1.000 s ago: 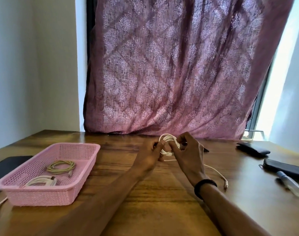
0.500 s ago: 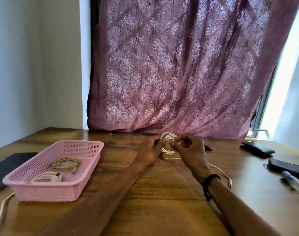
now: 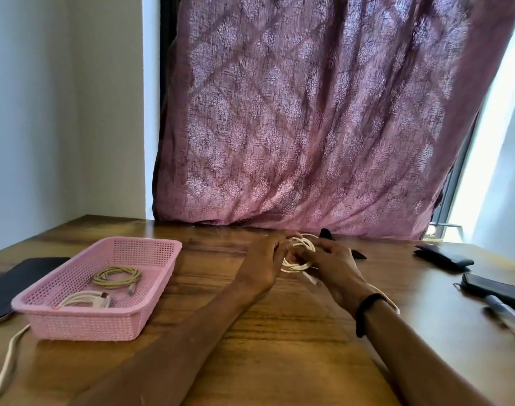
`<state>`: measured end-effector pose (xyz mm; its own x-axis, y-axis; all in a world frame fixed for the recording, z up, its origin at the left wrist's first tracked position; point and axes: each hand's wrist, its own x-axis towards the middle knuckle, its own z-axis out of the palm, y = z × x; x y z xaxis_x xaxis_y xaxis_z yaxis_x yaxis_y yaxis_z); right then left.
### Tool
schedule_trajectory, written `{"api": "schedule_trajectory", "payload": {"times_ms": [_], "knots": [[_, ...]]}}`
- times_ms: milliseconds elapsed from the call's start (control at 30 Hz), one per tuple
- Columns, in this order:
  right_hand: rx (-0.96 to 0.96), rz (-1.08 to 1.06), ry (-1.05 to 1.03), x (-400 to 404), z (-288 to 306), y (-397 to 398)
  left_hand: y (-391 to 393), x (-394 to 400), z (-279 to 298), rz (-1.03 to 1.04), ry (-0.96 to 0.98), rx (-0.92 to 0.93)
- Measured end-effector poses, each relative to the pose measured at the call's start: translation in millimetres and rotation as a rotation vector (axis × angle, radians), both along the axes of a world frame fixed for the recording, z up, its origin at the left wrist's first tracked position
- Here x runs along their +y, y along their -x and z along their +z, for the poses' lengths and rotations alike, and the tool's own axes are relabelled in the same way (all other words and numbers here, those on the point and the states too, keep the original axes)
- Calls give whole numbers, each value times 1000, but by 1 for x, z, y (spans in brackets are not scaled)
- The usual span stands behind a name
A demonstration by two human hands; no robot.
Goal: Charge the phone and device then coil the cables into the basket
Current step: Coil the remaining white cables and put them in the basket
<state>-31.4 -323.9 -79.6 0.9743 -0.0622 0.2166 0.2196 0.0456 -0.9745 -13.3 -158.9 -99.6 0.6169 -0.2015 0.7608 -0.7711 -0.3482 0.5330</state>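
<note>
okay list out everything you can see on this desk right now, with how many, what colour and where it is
basket: 1, pink, on the desk's left side
coiled cables in the basket: 2, one beige towards the back, one white towards the front
white cable: 1, being coiled between both hands, mid-desk, tail trailing past the right wrist
loose white cable: 1, front left edge of the desk
dark flat pad: 1, black, far left
dark devices: 2, black, right side, one further back, one nearer
pen-like item: 1, clear and blue, far right
curtain: 1, mauve, behind the desk
desk: 1, brown wood
wristband: 1, black, right wrist
hands: 2, left and right, both gripping the coil
</note>
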Motion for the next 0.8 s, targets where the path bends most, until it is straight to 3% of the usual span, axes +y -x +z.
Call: {"api": "schedule_trajectory", "payload": {"times_ms": [100,167,233,333,400,700,800], "knots": [[50,60,-294,-9,2,-4,-2,1,2,43,-81,-80],[23,21,-356,-13,4,-6,-8,3,-2,89,-138,-121],[-85,-47,-226,-13,2,-5,-17,5,-9,170,-185,-121],[-375,-242,260,-6,0,-6,-24,8,-18,240,-206,-86],[-455,-254,368,-1,0,-7,-23,10,-15,266,-178,-100],[-68,112,-302,-6,9,5,-17,14,1,213,-25,-160],[-78,108,-169,-6,7,4,-14,15,4,249,-24,-129]]}}
